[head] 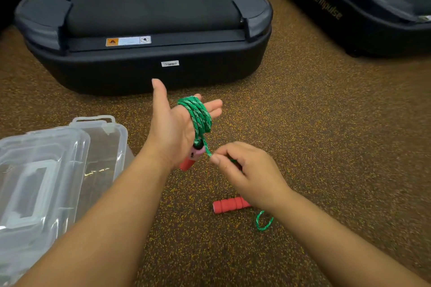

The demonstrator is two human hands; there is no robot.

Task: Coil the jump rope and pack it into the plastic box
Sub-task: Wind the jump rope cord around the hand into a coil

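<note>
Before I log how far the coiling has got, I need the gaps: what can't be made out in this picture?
All in the head view:
- Rope behind the right hand: hidden, so the uncoiled length is unclear.
- One end of the floor handle: covered by the right wrist.
- Handle at the left hand: partly behind the palm.
- Plastic box: cut off at the left edge, overlapped by its lid.
- Treadmill label: too small to read.

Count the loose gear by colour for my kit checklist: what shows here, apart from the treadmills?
Red: 2, the red foam handle hanging under the left hand and the red foam handle on the floor
Green: 1, the green braided rope
Clear: 2, the clear plastic box and clear plastic lid
Total: 5
</note>
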